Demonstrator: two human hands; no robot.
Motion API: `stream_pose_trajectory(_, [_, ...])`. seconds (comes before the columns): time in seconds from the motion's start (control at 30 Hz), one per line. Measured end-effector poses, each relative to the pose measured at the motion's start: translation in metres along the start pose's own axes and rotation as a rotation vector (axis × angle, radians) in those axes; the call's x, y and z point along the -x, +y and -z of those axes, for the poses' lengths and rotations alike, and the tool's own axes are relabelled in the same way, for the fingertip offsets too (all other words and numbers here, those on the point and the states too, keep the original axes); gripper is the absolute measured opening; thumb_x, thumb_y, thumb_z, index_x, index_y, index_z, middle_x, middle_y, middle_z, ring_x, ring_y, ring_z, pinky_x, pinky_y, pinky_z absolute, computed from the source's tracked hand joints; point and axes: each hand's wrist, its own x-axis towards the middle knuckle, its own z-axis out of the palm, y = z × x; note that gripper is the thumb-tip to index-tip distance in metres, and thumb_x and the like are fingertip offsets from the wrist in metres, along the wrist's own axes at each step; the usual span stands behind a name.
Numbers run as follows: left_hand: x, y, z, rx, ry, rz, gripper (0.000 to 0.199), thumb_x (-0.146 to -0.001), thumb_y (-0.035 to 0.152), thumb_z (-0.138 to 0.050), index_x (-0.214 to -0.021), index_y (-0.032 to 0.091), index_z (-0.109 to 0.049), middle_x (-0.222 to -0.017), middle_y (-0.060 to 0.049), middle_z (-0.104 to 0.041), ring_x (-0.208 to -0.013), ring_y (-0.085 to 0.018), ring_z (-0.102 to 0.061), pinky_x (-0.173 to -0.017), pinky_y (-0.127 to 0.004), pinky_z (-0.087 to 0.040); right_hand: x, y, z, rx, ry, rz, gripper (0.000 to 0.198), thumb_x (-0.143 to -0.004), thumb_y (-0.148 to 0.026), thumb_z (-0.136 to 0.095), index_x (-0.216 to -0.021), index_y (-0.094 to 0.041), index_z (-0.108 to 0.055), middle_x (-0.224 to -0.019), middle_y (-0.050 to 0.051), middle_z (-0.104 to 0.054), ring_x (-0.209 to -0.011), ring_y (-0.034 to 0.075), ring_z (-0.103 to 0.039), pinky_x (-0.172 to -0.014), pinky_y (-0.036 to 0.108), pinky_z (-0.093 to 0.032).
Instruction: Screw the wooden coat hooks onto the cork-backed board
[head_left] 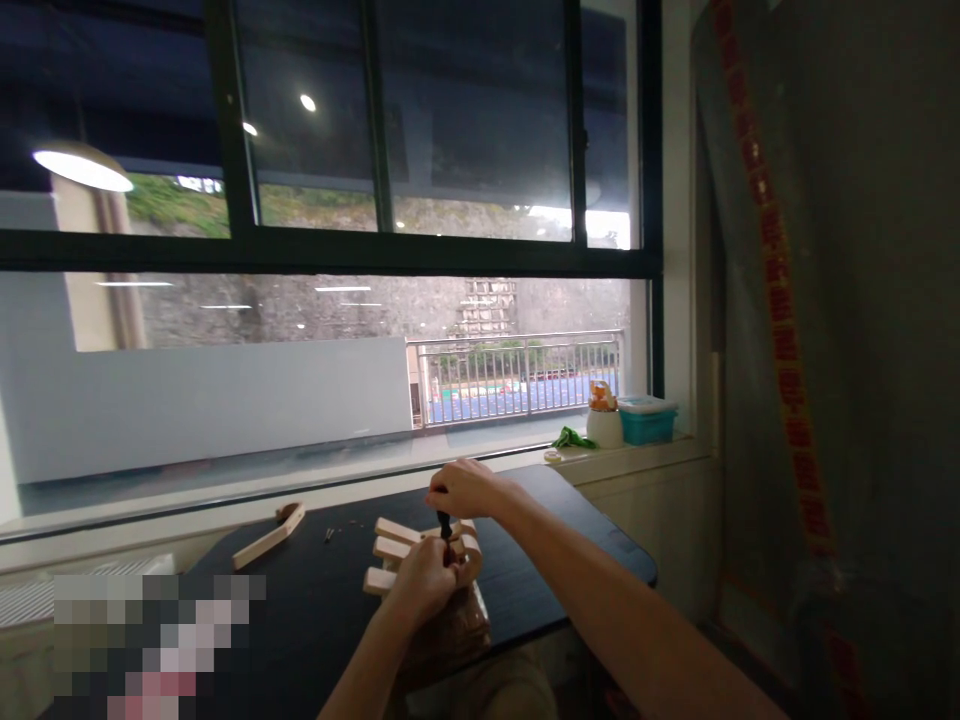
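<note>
A black-handled screwdriver (445,524) stands nearly upright over a pale wooden assembly (391,549). From above, my right hand (466,488) is closed round the top of its handle. Lower down, my left hand (429,577) is closed against the assembly beside the screwdriver's lower end; its fingertips and the screwdriver's tip are hidden. The assembly has several slats that point left and a rounded end at the right. It rests at the table's near edge, by a brown plastic-wrapped bundle (469,622).
On the black table (532,590), a loose angled wooden piece (270,538) lies to the left, with small screws (328,535) nearby. The windowsill holds a green cloth (573,438), a white pot (604,428) and a teal tub (646,424). A blurred-out area covers the lower left.
</note>
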Motion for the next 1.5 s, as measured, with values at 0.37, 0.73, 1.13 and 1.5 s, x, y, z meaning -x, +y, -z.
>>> stream_pose_trajectory(0.37, [0.001,0.004,0.004,-0.02,0.005,0.003,0.009,-0.069,0.013,-0.052,-0.072,0.014,-0.06,-0.077,-0.005,-0.065,-0.077,-0.018,-0.059,-0.061,-0.023,-0.034,0.004,-0.003,0.0,0.014,0.013,-0.012,0.032,-0.078,-0.044,-0.048,-0.098,-0.028,-0.068,-0.095,0.003,-0.07,-0.09,0.021,-0.062,-0.07,0.028,-0.044])
stream_pose_trajectory(0.73, [0.001,0.003,0.003,-0.047,0.006,0.0,0.01,-0.069,0.014,-0.053,-0.075,0.015,-0.06,-0.079,-0.006,-0.065,-0.077,-0.018,-0.06,-0.06,-0.023,-0.033,-0.001,-0.003,-0.014,0.02,0.032,-0.103,0.033,-0.082,-0.036,-0.043,-0.095,-0.019,-0.068,-0.096,0.011,-0.069,-0.093,0.023,-0.062,-0.074,0.03,-0.044])
stream_pose_trajectory(1.13, [0.0,0.002,0.001,-0.06,0.017,-0.005,0.009,-0.07,0.014,-0.052,-0.073,0.015,-0.06,-0.078,-0.004,-0.066,-0.077,-0.018,-0.06,-0.061,-0.023,-0.034,0.002,-0.002,-0.002,0.071,0.036,-0.024,0.03,-0.08,-0.038,-0.045,-0.094,-0.025,-0.068,-0.094,0.006,-0.07,-0.091,0.023,-0.063,-0.069,0.029,-0.045])
stream_pose_trajectory(1.5, [-0.001,0.001,0.0,-0.058,0.024,-0.014,0.01,-0.07,0.014,-0.052,-0.078,0.014,-0.059,-0.083,-0.007,-0.066,-0.079,-0.019,-0.06,-0.063,-0.024,-0.035,-0.001,-0.003,-0.017,0.119,0.066,-0.107,0.038,-0.088,-0.033,-0.036,-0.093,-0.016,-0.069,-0.097,0.014,-0.069,-0.093,0.024,-0.063,-0.074,0.032,-0.045])
